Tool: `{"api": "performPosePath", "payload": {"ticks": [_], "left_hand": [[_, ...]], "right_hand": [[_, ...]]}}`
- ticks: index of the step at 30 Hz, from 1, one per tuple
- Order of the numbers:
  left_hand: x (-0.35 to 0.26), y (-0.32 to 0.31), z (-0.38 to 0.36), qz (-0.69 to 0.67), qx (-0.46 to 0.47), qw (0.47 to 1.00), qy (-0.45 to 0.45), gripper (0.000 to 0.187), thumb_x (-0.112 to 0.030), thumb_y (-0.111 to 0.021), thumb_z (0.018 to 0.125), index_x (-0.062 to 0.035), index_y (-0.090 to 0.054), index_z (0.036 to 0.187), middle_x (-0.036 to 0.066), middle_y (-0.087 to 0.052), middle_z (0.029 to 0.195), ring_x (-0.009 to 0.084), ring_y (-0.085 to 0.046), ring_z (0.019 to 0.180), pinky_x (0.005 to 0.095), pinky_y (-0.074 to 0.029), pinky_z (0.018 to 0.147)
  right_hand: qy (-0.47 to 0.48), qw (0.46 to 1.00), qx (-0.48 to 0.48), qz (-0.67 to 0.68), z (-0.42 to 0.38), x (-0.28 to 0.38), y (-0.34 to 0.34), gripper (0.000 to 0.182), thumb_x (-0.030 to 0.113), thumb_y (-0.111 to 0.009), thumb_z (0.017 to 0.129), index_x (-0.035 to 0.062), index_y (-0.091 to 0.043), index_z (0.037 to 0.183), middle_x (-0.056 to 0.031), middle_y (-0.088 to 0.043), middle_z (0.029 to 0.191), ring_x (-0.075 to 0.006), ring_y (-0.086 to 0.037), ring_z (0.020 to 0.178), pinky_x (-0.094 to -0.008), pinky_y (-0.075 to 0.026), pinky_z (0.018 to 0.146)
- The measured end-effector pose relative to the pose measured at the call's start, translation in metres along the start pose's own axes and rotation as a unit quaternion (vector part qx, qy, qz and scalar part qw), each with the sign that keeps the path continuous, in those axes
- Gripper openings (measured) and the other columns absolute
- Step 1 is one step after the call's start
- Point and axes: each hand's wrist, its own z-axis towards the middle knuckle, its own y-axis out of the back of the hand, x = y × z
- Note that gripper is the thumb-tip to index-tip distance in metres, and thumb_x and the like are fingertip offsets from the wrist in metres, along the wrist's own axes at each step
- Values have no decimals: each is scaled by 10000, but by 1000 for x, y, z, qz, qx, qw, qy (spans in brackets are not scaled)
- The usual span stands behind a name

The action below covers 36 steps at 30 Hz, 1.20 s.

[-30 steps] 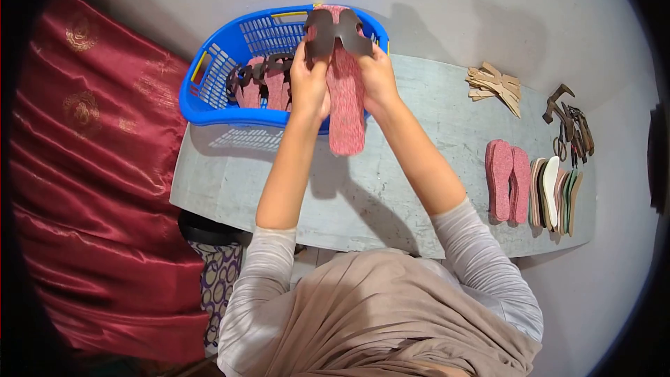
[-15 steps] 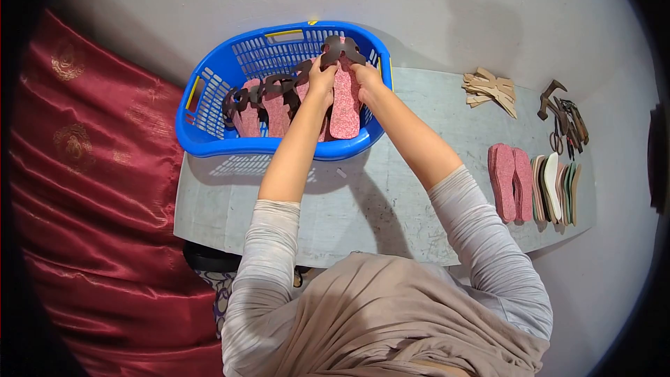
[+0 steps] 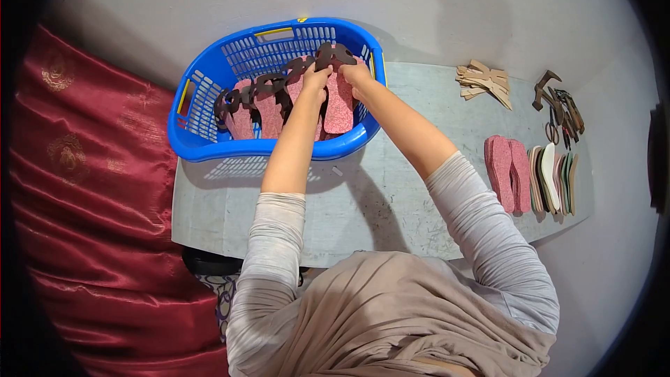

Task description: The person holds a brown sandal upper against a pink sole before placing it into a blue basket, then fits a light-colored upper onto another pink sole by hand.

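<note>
A sandal [image 3: 340, 106] with a speckled pink sole and a dark brown strap is at the right end of the blue laundry basket [image 3: 272, 148]. My left hand [image 3: 317, 79] is closed on its left edge just below the strap. On the opposite edge, my right hand [image 3: 358, 78] grips the same sandal. Left of my hands, several similar sandals [image 3: 267, 113] lean in a row inside the basket, their straps toward the wall. My fingertips are partly hidden by the sandal and strap.
Pink soles [image 3: 507, 174] stand at the table's right, beside several thin coloured insoles [image 3: 553, 178]. Behind them lie beige cut-out pieces [image 3: 483, 84], a hammer [image 3: 544, 89] and hand tools [image 3: 569, 112]. A small white piece [image 3: 337, 170] lies before the basket. Red curtain [image 3: 105, 202] hangs left.
The sandal in my hands has gone slightly lower into the basket, beside the other sandals. Both hands have moved down with it, and the whole view has shifted a little.
</note>
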Motion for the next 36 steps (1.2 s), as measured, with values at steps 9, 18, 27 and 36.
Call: {"api": "performPosePath", "payload": {"ticks": [9,18,27,36], "left_hand": [[6,0,6,29,-13,999,-6,257,3,-541,788,-46,-540,1040,87,-592,945,180,-565,829,303,-450,690],[0,-4,-6,33,-32,999,13,276,-4,-566,773,-46,-554,1045,69,-597,932,163,-560,830,288,-436,690],[18,-3,4,238,-89,964,-73,343,-115,-614,729,-37,-534,1054,144,-593,947,245,-572,850,336,-445,726],[2,-15,-25,431,-136,888,-77,527,-258,-535,756,-34,-362,1201,293,-486,1074,412,-495,986,443,-392,856]], "right_hand": [[-9,997,-2,-81,-15,12,2,460,36,-588,645,28,-453,1085,-115,-537,904,-184,-532,798,-311,-445,613],[-4,957,23,-289,-26,35,13,800,208,-642,676,-13,-154,1270,-195,-429,1136,-244,-499,984,-350,-454,757],[209,778,5,-592,-58,21,20,658,338,-619,679,-40,-371,1157,-258,-418,1157,-400,-467,1020,-422,-430,825],[279,720,-24,-635,-78,6,17,622,305,-613,677,-21,-388,1156,-157,-467,1058,-308,-480,985,-400,-434,758]]}}
